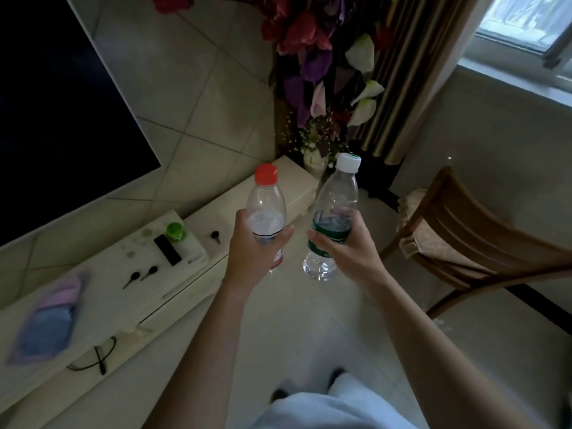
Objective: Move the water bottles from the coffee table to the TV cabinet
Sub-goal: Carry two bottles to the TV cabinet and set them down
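Left hand [247, 246]: fingers and thumb are being curled round the lower body of the red-capped bottle [266, 202], grasping it.
Right hand [353, 255]: fingers and thumb are being curled round the labelled waist of the white-capped bottle [337, 193], grasping it.
Red-capped bottle, place: is being held in the air over the floor [294, 329], in front of the TV cabinet [102, 292], not touching it.
Red-capped bottle, axis: long axis is being kept close to upright, cap on top, base toward the floor.
White-capped bottle, place: is being held in the air just right of the first, the two apart, over the floor near the cabinet's right end.
White-capped bottle, axis: long axis is being tilted, cap leaning up and right, base down and left.
Contents: clear water is being carried in both, upper parts empty.
Red-capped bottle, label: red band is being mostly covered by the palm, writing unreadable.
White-capped bottle, label: green band with pale lettering is being partly covered by the fingers, too blurred to read.
Cabinet top: a white box [148, 258] is being topped by a green-lidded jar [175, 232] and a black bar-shaped device [167, 249]. Print on the box front is unreadable. Black-headed keys [134, 277] and a pink-blue cloth [46, 323] are lying alongside.
Surroundings: dark TV screen [62, 103] above the cabinet, vase [314, 164] of flowers [309, 41] at its right end, wooden chair [470, 239] to the right.
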Available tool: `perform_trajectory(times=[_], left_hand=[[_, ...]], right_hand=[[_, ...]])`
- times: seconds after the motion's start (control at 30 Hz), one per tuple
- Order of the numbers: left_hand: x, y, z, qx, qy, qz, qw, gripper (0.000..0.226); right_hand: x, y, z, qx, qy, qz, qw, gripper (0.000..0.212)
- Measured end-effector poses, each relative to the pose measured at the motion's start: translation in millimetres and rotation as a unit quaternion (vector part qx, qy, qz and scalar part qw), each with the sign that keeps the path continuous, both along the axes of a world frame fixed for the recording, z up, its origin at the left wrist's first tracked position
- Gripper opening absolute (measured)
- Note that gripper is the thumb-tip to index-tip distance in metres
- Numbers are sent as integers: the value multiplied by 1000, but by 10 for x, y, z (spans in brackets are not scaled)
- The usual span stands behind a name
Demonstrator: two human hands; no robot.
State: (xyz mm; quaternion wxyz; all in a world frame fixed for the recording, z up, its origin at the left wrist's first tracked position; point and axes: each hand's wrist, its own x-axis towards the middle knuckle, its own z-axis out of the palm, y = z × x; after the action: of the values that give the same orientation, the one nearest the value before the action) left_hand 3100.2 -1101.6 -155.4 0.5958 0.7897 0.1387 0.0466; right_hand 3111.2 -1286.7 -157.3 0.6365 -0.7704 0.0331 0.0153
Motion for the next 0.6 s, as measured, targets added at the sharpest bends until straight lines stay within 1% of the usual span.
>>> perform_trajectory(times=[0.17,0.33,0.6], left_hand=[[532,116,-96,-11,0,26,1000,62],[1111,167,-114,-11,7,71,997,60],[1890,154,2,-13,4,154,988,57]], right_hand=[[668,62,-145,-8,13,22,1000,57],[1422,78,-253,-20,30,56,998,67],[2597,283,-187,-51,13,137,989,64]])
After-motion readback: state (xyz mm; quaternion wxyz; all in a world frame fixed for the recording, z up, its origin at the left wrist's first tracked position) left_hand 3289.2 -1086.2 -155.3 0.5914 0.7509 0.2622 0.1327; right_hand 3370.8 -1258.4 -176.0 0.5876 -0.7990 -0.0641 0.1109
